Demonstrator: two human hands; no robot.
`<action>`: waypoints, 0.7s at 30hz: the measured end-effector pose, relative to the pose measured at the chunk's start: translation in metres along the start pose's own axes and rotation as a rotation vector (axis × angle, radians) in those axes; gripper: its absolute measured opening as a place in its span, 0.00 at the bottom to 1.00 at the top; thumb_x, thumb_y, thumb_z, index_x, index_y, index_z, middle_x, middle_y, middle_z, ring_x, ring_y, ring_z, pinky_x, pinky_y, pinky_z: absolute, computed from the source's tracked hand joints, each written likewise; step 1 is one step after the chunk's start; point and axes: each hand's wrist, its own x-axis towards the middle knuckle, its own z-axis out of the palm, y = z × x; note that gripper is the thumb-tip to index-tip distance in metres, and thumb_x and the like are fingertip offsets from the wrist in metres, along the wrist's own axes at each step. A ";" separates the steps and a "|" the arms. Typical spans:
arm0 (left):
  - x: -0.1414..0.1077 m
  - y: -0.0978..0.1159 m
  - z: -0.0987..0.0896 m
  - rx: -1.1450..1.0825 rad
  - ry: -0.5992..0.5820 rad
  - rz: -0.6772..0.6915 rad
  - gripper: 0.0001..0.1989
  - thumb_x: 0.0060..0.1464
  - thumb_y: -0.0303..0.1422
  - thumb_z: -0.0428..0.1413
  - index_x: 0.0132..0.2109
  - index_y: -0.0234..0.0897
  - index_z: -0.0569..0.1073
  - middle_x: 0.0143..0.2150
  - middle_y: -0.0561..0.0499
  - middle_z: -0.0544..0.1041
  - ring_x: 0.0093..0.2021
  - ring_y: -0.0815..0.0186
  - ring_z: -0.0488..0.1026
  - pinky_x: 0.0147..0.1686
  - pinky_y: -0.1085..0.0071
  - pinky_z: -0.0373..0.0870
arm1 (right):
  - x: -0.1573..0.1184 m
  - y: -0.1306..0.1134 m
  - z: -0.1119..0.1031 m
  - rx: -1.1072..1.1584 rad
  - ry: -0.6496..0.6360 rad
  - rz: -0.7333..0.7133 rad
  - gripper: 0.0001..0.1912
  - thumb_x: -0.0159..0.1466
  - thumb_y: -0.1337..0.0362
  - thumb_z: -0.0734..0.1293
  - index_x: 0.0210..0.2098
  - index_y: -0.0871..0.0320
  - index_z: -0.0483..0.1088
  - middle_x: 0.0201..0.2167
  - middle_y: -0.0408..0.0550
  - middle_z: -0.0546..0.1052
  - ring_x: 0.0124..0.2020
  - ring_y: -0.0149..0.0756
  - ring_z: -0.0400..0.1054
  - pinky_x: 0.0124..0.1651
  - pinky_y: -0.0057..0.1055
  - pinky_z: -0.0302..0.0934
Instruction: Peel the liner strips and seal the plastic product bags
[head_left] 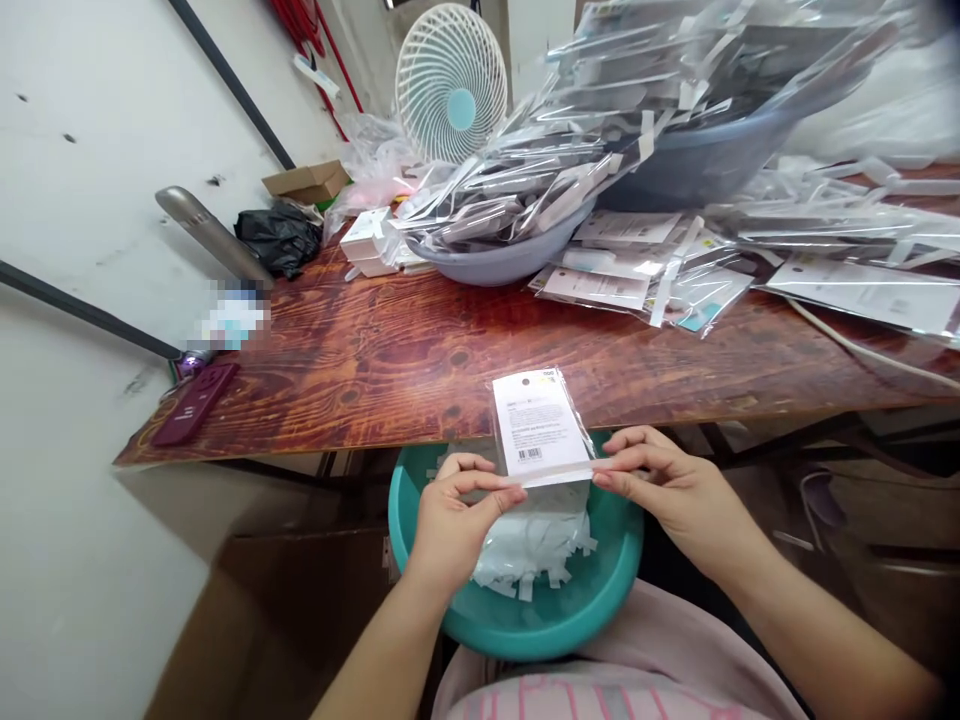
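Two-handed, pinching a clear packet (pixel 535 422) by its near edge with left hand (pixel 454 525) and right hand (pixel 686 495), above the teal basin (pixel 540 638), at the front edge of the tabletop (pixel 360 350).

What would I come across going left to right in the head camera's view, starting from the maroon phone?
Maroon phone, black plastic bag, left hand, clear packet held in both hands, right hand, bagged white card at the table's right.
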 end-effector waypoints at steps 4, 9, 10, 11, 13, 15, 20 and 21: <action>0.000 0.007 0.001 -0.243 -0.102 -0.230 0.11 0.41 0.40 0.66 0.31 0.38 0.81 0.46 0.44 0.74 0.42 0.60 0.72 0.35 0.68 0.75 | 0.002 -0.008 -0.004 0.126 -0.112 0.177 0.12 0.45 0.55 0.76 0.22 0.57 0.75 0.31 0.47 0.75 0.28 0.31 0.65 0.28 0.28 0.62; -0.001 0.007 0.009 -0.444 0.049 -0.369 0.13 0.34 0.35 0.70 0.27 0.32 0.79 0.25 0.48 0.77 0.28 0.69 0.74 0.36 0.72 0.74 | 0.004 -0.008 0.001 0.258 -0.102 0.286 0.12 0.44 0.58 0.77 0.22 0.58 0.75 0.21 0.46 0.75 0.23 0.31 0.66 0.27 0.28 0.63; -0.001 0.006 0.010 -0.477 0.072 -0.382 0.13 0.34 0.34 0.70 0.27 0.31 0.79 0.25 0.49 0.77 0.27 0.69 0.74 0.35 0.72 0.74 | 0.004 -0.008 0.004 0.282 -0.075 0.284 0.12 0.44 0.58 0.77 0.21 0.58 0.75 0.21 0.47 0.76 0.23 0.31 0.67 0.27 0.29 0.63; -0.001 0.005 0.012 -0.507 0.088 -0.393 0.13 0.33 0.34 0.70 0.25 0.31 0.78 0.24 0.49 0.77 0.27 0.70 0.75 0.34 0.73 0.74 | 0.004 -0.007 0.007 0.300 -0.046 0.280 0.12 0.43 0.58 0.77 0.21 0.58 0.75 0.21 0.47 0.76 0.23 0.32 0.68 0.27 0.29 0.64; -0.001 0.003 0.014 -0.556 0.119 -0.415 0.13 0.32 0.33 0.70 0.23 0.31 0.74 0.23 0.50 0.76 0.26 0.70 0.75 0.33 0.74 0.74 | 0.006 -0.005 0.012 0.306 0.014 0.261 0.12 0.43 0.59 0.78 0.20 0.58 0.74 0.20 0.46 0.75 0.23 0.32 0.69 0.28 0.28 0.64; 0.000 0.001 0.015 -0.588 0.146 -0.433 0.15 0.32 0.32 0.70 0.20 0.31 0.71 0.21 0.52 0.75 0.25 0.70 0.75 0.32 0.74 0.74 | 0.008 -0.002 0.017 0.275 0.063 0.234 0.12 0.43 0.59 0.78 0.19 0.58 0.73 0.19 0.44 0.75 0.22 0.31 0.68 0.28 0.28 0.64; 0.002 -0.005 0.018 -0.625 0.141 -0.454 0.17 0.33 0.30 0.70 0.21 0.32 0.68 0.21 0.52 0.75 0.26 0.69 0.76 0.33 0.74 0.75 | 0.012 0.003 0.024 0.204 0.129 0.201 0.12 0.43 0.60 0.77 0.18 0.58 0.71 0.18 0.43 0.75 0.21 0.29 0.68 0.28 0.26 0.63; 0.002 -0.006 0.018 -0.629 0.136 -0.459 0.17 0.33 0.30 0.70 0.21 0.32 0.67 0.21 0.51 0.76 0.26 0.69 0.76 0.33 0.74 0.76 | 0.013 0.004 0.025 0.199 0.136 0.202 0.12 0.43 0.60 0.77 0.18 0.58 0.71 0.17 0.42 0.75 0.21 0.29 0.68 0.27 0.26 0.63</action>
